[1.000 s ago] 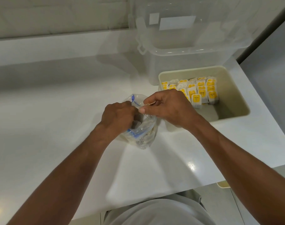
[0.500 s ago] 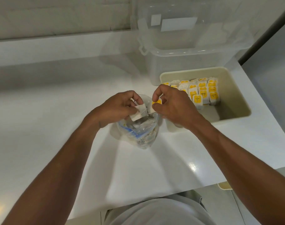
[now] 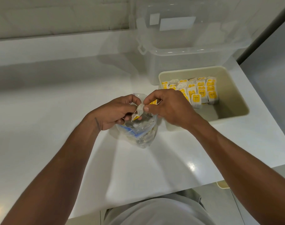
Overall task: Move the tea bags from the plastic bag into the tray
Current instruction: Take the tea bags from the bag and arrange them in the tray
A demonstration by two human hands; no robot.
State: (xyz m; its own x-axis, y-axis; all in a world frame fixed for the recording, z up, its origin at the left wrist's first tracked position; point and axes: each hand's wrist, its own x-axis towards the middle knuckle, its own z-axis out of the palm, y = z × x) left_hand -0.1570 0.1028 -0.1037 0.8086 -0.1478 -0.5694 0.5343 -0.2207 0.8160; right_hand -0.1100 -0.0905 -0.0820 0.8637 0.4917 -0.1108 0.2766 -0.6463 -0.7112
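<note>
Both hands are up over the mouth of the clear, crumpled plastic bag [image 3: 139, 135], which stands on the white bench [image 3: 41, 114] just left of the tray. The left hand [image 3: 115, 111] has its fingers curled in, pinching a small white paper tea bag [image 3: 139, 109] from the left. Its yellow tag [image 3: 136, 117] dangles just under those fingertips. The right hand [image 3: 168, 108] meets it from the other side, thumb and forefinger nipped on the same tea bag. A flash of yellow shows under its fingers, too, though I cannot tell what that piece is. So the tea bag is held between the two hands, right above the bag's opening and clear of the tray.

Down inside the plastic bag there is more pale paper and something blue, too jumbled to make out.

Over on the right, the beige rectangular plastic tray [image 3: 232, 103] sits on the bench. Neat rows of yellow-tagged tea bags [image 3: 203, 93] are packed upright against its far left side. Behind the tray stands a large clear plastic storage box [image 3: 187, 52] with a latch on its left end. At the bottom edge, a grey shirt [image 3: 154, 211] is in view.
</note>
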